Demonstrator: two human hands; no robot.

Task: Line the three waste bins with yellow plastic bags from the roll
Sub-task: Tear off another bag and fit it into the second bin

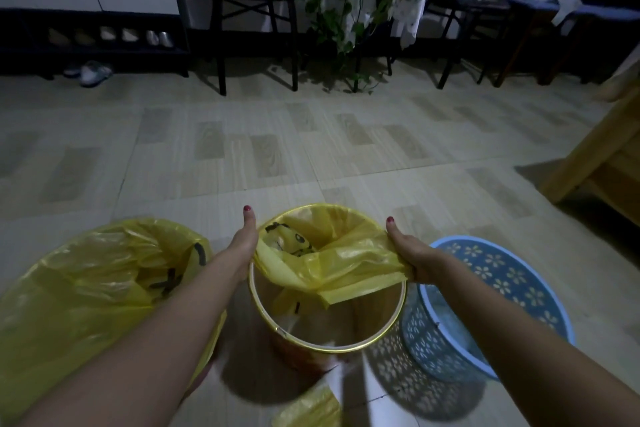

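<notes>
Three bins stand on the floor in front of me. The left bin (86,288) is covered by a yellow bag. The middle bin (346,347) has a gold rim; a yellow bag (329,260) is stretched over its far rim while the near edge hangs loose above the opening. My left hand (244,246) grips the bag's left edge, thumb pointing forward. My right hand (408,253) grips its right edge the same way. The blue perforated bin (519,288) at the right has no bag on it. More yellow plastic (308,409) lies at the bottom of the view.
Pale tiled floor (311,149) stretches ahead. Black chairs (256,21), a trailing plant (356,10) and a shoe rack (93,38) line the far wall. Wooden furniture (602,163) stands at the right.
</notes>
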